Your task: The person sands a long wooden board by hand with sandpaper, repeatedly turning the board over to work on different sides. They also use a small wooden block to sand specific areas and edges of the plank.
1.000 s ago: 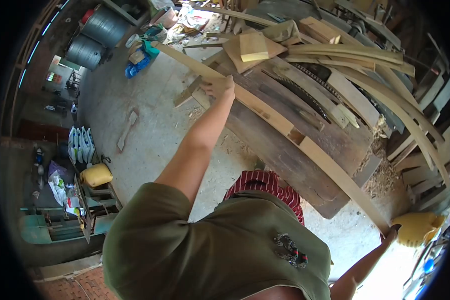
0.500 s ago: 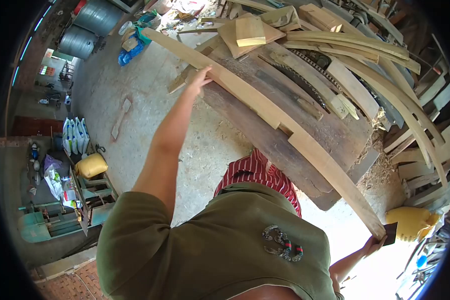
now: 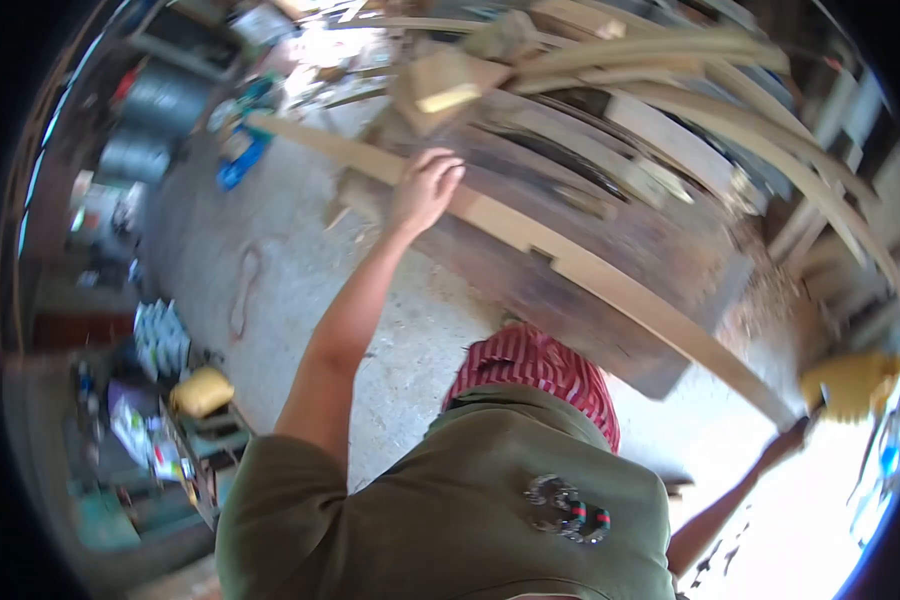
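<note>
A long, slightly curved wooden board (image 3: 620, 295) with a square notch (image 3: 542, 257) in one edge lies across a dark wooden workbench (image 3: 715, 285). My left hand (image 3: 430, 192) is on the board between its far end and the notch, fingers bent over it; blur hides how firmly they grip. At the near right end of the board is my right hand (image 3: 792, 438), closed on a small dark sheet (image 3: 818, 408) that looks like sandpaper. The sheet is seen nearly edge-on and smeared.
Curved timbers (image 3: 660, 55) are heaped behind the bench. Wood blocks (image 3: 448, 85) sit at its far end. A yellow container (image 3: 850, 388) stands beyond my right hand. To the left are a yellow jerrycan (image 3: 202, 392) and metal drums (image 3: 165, 98).
My left hand has moved along the board toward the notch, its fingers now more bent. The dark sheet in my right hand has turned from face-on to nearly edge-on. The view has shifted and blurred.
</note>
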`<state>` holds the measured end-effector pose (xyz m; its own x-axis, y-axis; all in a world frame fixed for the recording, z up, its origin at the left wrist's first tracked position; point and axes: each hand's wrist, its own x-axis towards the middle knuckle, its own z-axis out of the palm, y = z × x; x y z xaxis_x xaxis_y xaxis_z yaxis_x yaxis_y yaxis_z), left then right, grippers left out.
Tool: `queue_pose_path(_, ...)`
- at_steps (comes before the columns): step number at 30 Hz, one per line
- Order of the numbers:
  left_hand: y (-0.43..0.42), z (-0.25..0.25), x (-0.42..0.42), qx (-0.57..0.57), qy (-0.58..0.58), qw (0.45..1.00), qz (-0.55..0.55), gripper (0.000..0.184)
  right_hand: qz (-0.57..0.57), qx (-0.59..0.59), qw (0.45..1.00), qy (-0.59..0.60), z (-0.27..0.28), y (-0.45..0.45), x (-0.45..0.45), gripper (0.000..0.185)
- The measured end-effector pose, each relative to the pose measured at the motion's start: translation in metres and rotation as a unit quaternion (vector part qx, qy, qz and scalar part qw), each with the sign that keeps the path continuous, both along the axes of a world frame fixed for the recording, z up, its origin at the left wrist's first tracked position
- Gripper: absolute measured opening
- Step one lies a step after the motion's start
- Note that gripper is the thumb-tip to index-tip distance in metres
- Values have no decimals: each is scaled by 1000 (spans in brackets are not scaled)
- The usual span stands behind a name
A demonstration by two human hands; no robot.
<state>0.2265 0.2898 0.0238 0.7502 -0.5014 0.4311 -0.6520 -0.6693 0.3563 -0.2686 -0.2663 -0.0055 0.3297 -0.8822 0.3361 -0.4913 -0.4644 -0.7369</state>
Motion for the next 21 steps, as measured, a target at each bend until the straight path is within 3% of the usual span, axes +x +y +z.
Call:
queue_pose_path(1,-12,-3,-4,6,14,1000,-15,21,104,-13,994,21,24,34,21,48)
queue_pose_path(2,-23,-8,-9,-2,29,999,-16,21,81,-97,989,77,-16,36,4,45)
queue_pose_path(3,-29,-18,-9,-16,9,999,-41,22,91,-80,984,129,-2,66,17,41)
queue_pose_path(4,-34,-25,-14,-62,111,992,-14,25,111,-114,970,184,-7,79,13,39)
queue_pose_path(5,-37,-29,-14,-11,97,995,5,28,90,-103,957,255,-1,90,14,40)
queue_pose_path(8,-44,-31,-10,-36,58,997,18,33,70,-91,969,219,-8,101,18,41)
queue_pose_path(10,-39,-37,-6,21,-20,1000,-3,37,120,-131,961,211,-19,116,43,42)
queue_pose_path(12,-40,-43,-5,-5,-22,1000,5,46,179,-134,962,156,-24,162,90,49)
queue_pose_path(13,-32,-41,3,-8,58,998,10,48,214,-129,946,207,-15,188,113,53)
queue_pose_path(14,-39,-42,5,-12,142,990,9,52,288,-111,936,171,0,225,151,56)
queue_pose_path(16,-43,-26,-2,17,145,988,42,54,318,-115,931,136,4,239,168,58)
queue_pose_path(19,-47,-39,11,65,136,986,76,56,307,-115,931,163,4,202,142,59)
queue_pose_path(21,-47,-46,12,88,132,984,81,56,197,-178,941,211,-4,134,93,58)
